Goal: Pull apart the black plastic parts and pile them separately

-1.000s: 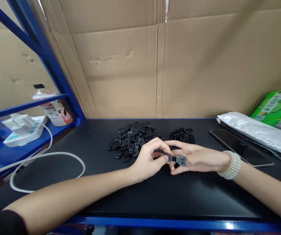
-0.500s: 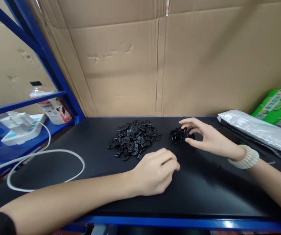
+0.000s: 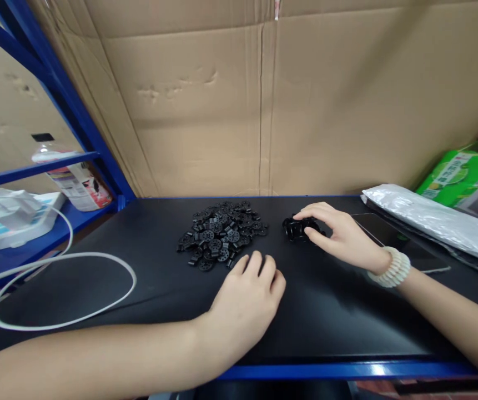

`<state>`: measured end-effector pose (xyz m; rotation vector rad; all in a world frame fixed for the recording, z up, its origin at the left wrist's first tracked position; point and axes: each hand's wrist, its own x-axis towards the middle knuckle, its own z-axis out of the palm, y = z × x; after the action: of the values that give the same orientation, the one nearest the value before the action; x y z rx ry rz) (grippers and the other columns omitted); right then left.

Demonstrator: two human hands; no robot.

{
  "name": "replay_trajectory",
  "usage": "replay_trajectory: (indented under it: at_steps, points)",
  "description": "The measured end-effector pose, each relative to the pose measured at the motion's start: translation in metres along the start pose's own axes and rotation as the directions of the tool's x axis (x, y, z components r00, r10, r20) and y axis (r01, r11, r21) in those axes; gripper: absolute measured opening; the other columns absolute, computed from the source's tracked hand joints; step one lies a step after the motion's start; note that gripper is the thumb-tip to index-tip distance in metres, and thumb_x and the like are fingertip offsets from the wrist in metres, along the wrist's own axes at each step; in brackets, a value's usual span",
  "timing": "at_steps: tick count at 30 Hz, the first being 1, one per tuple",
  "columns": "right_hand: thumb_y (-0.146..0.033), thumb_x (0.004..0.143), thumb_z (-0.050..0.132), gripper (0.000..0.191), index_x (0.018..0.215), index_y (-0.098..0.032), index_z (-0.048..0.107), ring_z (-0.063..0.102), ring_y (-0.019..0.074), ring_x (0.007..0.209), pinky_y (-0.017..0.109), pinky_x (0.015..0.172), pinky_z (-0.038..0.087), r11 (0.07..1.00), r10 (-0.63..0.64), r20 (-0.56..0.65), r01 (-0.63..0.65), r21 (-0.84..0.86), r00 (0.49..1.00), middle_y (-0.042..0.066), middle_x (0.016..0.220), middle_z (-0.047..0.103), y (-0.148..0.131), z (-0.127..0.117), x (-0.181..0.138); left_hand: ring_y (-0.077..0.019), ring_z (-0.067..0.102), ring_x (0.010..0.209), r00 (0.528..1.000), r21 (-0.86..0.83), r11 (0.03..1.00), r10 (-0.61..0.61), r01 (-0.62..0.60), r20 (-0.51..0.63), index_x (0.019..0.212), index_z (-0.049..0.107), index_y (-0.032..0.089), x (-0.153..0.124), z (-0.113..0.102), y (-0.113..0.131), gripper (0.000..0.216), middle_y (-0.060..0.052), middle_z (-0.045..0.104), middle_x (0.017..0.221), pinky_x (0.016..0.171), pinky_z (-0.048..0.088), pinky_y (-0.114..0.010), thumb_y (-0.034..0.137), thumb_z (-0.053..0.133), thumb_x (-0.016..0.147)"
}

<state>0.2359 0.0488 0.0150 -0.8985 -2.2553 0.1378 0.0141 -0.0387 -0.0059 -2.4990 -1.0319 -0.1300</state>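
A heap of small black plastic parts (image 3: 222, 233) with round, holed discs lies on the black tabletop (image 3: 326, 322). Just in front of it, my left hand (image 3: 247, 305) is palm down with its fingers curled under. Their tips are hidden, and whether they hold anything does not show. To the right of the heap is a smaller clump of black plastic parts (image 3: 296, 229). My right hand (image 3: 338, 233) reaches over it from the right, index finger along the top and thumb on the near side, closed about the clump.
A white cable (image 3: 134, 278) loops across the table's left side. Beyond it, a blue shelf frame (image 3: 109, 166) holds a bottle (image 3: 82, 183) and a white power strip (image 3: 26, 228). At right lie a dark flat panel (image 3: 401, 244), a silvery plastic bag (image 3: 438, 216) and a green package (image 3: 451, 178).
My left hand has turned, its knuckles now toward the heap. The right thumb and fingers have come closer about the small clump. The whole view has shifted slightly.
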Motion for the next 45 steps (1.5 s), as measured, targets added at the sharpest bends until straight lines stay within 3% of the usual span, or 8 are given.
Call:
replay_trajectory:
  at_steps: [4, 9, 13, 23, 28, 35, 39, 45]
  points:
    - [-0.015, 0.086, 0.05, 0.022, 0.104, -0.022, 0.062, 0.056, 0.0248, 0.105, 0.042, 0.094, 0.045, 0.999, -0.053, -0.006, 0.053, 0.003, 0.999, 0.007, 0.102, 0.065, -0.003, 0.005, -0.001, -0.0349, 0.06, 0.093, 0.992, -0.049, 0.992, -0.109, 0.112, 0.069, 0.112, 0.059, 0.006, -0.002, -0.004, 0.002, 0.045, -0.021, 0.062, 0.107, 0.067, 0.056, -0.044, 0.044, 0.055, 0.088]
    - [-0.014, 0.087, 0.049, 0.021, 0.101, -0.024, 0.062, 0.057, 0.0245, 0.101, 0.043, 0.091, 0.046, 0.997, -0.074, -0.024, 0.074, 0.03, 0.997, 0.006, 0.098, 0.066, -0.006, 0.005, -0.002, -0.025, 0.06, 0.095, 0.993, -0.429, 0.895, 0.11, -0.121, -0.052, 0.108, 0.059, 0.012, 0.004, -0.005, -0.004, 0.022, -0.013, 0.065, 0.102, 0.08, 0.055, -0.036, 0.017, 0.045, 0.092]
    - [-0.014, 0.087, 0.05, 0.02, 0.099, -0.023, 0.063, 0.058, 0.0239, 0.098, 0.042, 0.089, 0.047, 0.996, -0.071, -0.039, 0.073, 0.053, 0.997, 0.006, 0.095, 0.067, -0.009, 0.006, -0.003, -0.0185, 0.061, 0.091, 0.977, -0.702, 0.699, -0.02, -0.137, -0.211, 0.107, 0.058, 0.014, 0.01, 0.005, -0.015, 0.023, -0.008, 0.067, 0.101, 0.085, 0.051, -0.03, 0.01, 0.048, 0.087]
    - [-0.013, 0.085, 0.05, 0.017, 0.091, -0.021, 0.064, 0.064, 0.0202, 0.086, 0.035, 0.076, 0.052, 0.968, 0.045, 0.008, -0.046, 0.245, 0.999, 0.006, 0.092, 0.067, -0.024, 0.012, -0.004, -0.0187, 0.064, 0.088, 0.99, -0.765, 0.63, 0.062, -0.137, -0.127, 0.105, 0.066, 0.017, 0.02, 0.012, -0.034, 0.022, -0.006, 0.071, 0.095, 0.082, 0.051, -0.031, 0.022, 0.066, 0.083]
    - [-0.022, 0.086, 0.054, 0.009, 0.092, -0.017, 0.058, 0.06, 0.0124, 0.062, 0.027, 0.057, 0.054, 0.698, 0.235, 0.279, -0.361, 0.618, 0.931, 0.004, 0.084, 0.063, -0.031, 0.015, -0.004, -0.0171, 0.064, 0.083, 0.959, -0.834, 0.531, -0.126, -0.152, -0.254, 0.099, 0.069, 0.016, 0.019, 0.012, -0.031, 0.019, -0.007, 0.07, 0.093, 0.079, 0.054, -0.03, 0.02, 0.069, 0.081]
    - [-0.024, 0.084, 0.056, 0.02, 0.102, -0.017, 0.05, 0.068, 0.0181, 0.082, 0.038, 0.074, 0.057, 0.176, 0.037, 0.661, -0.656, 0.733, 0.749, 0.004, 0.092, 0.062, -0.037, 0.024, -0.007, -0.0169, 0.065, 0.089, 0.906, -0.957, 0.259, -0.361, -0.132, -0.222, 0.095, 0.068, 0.016, 0.018, 0.016, -0.025, 0.018, -0.007, 0.063, 0.098, 0.078, 0.06, -0.031, 0.014, 0.069, 0.077]
    - [-0.014, 0.077, 0.056, 0.019, 0.096, -0.016, 0.051, 0.066, 0.0166, 0.085, 0.04, 0.084, 0.052, 0.091, 0.01, 0.638, -0.636, 0.766, 0.77, 0.002, 0.089, 0.062, -0.042, 0.028, -0.008, -0.0166, 0.064, 0.085, 0.907, -0.951, 0.273, -0.35, -0.142, -0.235, 0.094, 0.068, 0.014, 0.018, 0.017, -0.022, 0.017, -0.008, 0.063, 0.097, 0.072, 0.06, -0.028, 0.012, 0.069, 0.077]
    - [-0.004, 0.069, 0.052, 0.03, 0.096, -0.017, 0.053, 0.062, 0.0148, 0.089, 0.035, 0.085, 0.051, 0.179, 0.027, 0.62, -0.614, 0.769, 0.784, 0.001, 0.089, 0.061, -0.042, 0.028, -0.007, -0.0152, 0.063, 0.075, 0.91, -0.914, 0.378, -0.31, -0.148, -0.276, 0.088, 0.07, 0.014, 0.021, 0.016, -0.021, 0.013, -0.007, 0.066, 0.089, 0.066, 0.055, -0.026, 0.015, 0.072, 0.076]
